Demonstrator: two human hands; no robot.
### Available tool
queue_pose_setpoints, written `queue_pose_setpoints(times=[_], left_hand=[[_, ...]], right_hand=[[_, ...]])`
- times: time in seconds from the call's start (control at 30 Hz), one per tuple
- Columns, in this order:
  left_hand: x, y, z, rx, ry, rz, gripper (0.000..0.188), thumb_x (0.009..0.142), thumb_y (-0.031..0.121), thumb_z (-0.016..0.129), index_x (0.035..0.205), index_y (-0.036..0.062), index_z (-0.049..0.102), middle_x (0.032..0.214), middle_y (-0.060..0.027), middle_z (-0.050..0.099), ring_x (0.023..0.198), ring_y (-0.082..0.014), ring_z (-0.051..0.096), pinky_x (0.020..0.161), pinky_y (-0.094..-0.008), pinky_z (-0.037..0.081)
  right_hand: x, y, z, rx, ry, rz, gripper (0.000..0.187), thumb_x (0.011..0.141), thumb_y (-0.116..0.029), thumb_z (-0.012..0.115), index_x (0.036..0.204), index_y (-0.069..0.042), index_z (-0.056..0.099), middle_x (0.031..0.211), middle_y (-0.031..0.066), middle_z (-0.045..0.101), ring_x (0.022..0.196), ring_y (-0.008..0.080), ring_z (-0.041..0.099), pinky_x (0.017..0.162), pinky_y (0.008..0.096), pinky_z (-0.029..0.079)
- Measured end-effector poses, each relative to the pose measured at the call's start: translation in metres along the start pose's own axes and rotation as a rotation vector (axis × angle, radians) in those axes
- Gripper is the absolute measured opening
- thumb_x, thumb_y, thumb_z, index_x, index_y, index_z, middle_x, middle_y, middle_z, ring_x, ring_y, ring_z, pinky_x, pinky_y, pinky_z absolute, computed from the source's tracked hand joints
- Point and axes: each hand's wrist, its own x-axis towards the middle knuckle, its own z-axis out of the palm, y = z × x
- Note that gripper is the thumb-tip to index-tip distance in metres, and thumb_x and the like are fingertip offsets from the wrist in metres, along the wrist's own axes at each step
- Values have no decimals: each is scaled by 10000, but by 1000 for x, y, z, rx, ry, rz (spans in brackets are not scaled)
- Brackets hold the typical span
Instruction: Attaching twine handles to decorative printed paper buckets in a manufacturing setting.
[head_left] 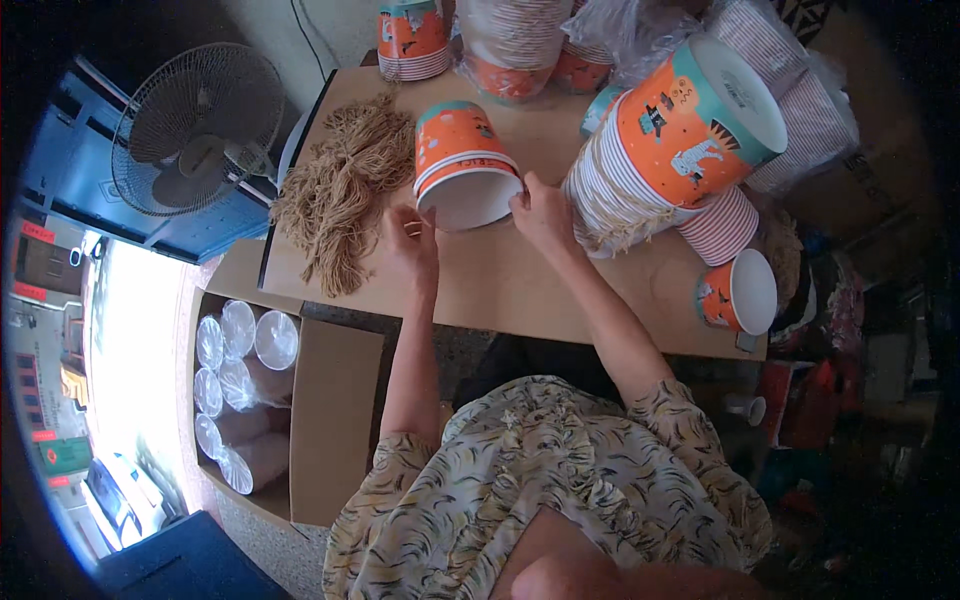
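- Two hands are flanking one orange paper bucket [463, 165] lying sideways on the cardboard tabletop [520, 285].
- Right hand [541, 212] is gripping its rim.
- Left hand [410, 243] is pinching twine just beside it.

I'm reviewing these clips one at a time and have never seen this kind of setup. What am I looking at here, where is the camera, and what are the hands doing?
There is no machine here: a person works with bare hands. The single picture comes from a wide fisheye camera worn on the person's head, looking down, so straight edges bend near the rim.

The surface is a cardboard-covered table. On it lie a pile of tan string loops and tall stacks of orange paper cups, some wrapped in clear plastic.

Both hands are at one orange paper cup lying on its side. The right hand grips its rim; the left hand is at the other side of the rim, its fingers seemingly pinching a bit of string.

At the left stand an open carton of clear lids and a fan.
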Motion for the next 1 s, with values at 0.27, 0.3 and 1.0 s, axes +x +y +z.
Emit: queue_pose_setpoints(times=[0.27, 0.3, 1.0], left_hand=[[-5, -6, -5, -89, -69, 175, 228, 912, 161, 772, 937, 2, 611, 802, -92, 658, 724, -156, 679, 663, -349, 559], [-6, -11, -10, -87, -66, 177, 228, 912, 161, 772, 937, 2, 611, 802, -92, 658, 724, -156, 679, 663, -349, 559], [-37, 120, -96, 14, -492, 229, 555, 928, -88, 482, 1445, 92, 570, 1148, -156, 718, 841, -212, 728, 731, -334, 613]], right_hand=[[-17, -11, -27, -124, -114, 31, 282, 846, -204, 682, 1030, -2, 611, 953, 244, 719, 898, 445, 701, 783, 536, 546], [-22, -13, -31, -51, -164, 18, 355, 832, -192, 694, 1116, 0, 601, 1029, 252, 712, 963, 435, 696, 832, 517, 545], [-32, -52, -150, 685, -495, 153, 688, 1035, -370, 631, 1495, 94, 414, 1383, 175, 608, 1299, 205, 565, 1093, 347, 450]])
